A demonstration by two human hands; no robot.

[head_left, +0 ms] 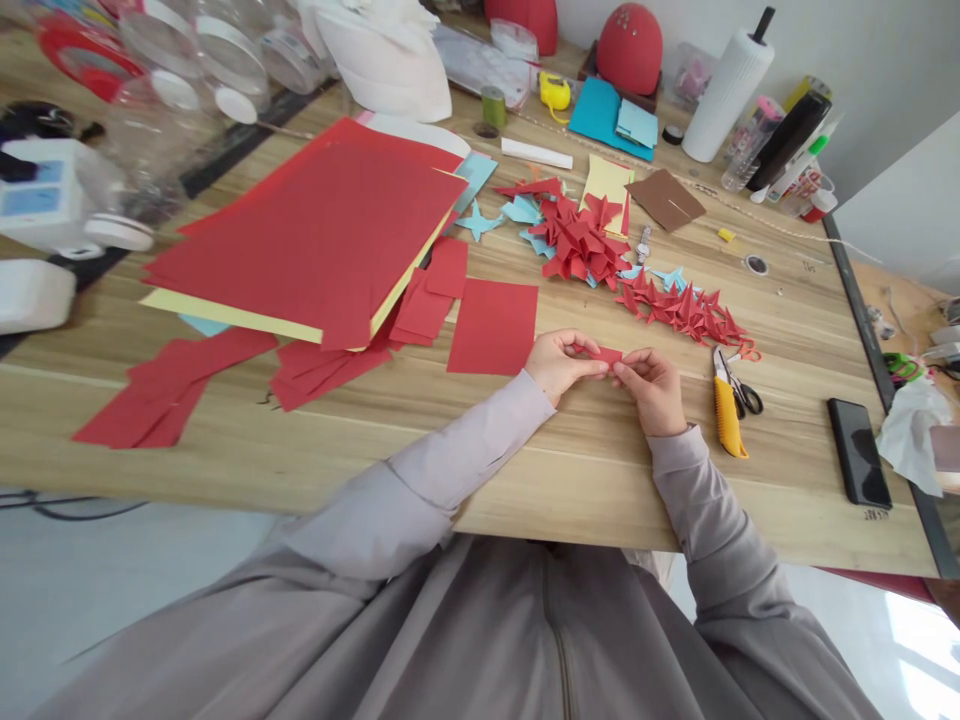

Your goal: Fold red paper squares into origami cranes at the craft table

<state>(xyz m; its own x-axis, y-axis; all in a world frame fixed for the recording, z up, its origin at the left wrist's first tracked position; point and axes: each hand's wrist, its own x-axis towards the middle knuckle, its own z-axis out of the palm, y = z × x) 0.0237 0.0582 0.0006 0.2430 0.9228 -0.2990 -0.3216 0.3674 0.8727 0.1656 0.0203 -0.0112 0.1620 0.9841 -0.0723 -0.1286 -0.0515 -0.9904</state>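
A small folded piece of red paper [609,355] is pinched between my two hands over the wooden table. My left hand [564,364] grips its left end with thumb and fingers. At its right end, my right hand [651,388] closes on it with thumb and forefinger. A flat red paper square [493,326] lies just left of my left hand. Beyond my hands, folded red paper stars [581,240] form a pile with some light blue ones, and a row of red stars [686,308] runs to the right.
Large red sheets [315,230] and cut red pieces [172,385] lie on the left. Right of my hands are a yellow cutter [727,415], scissors [746,397] and a black phone [859,452]. Clear jars [229,55] and a white bottle [727,95] stand at the back.
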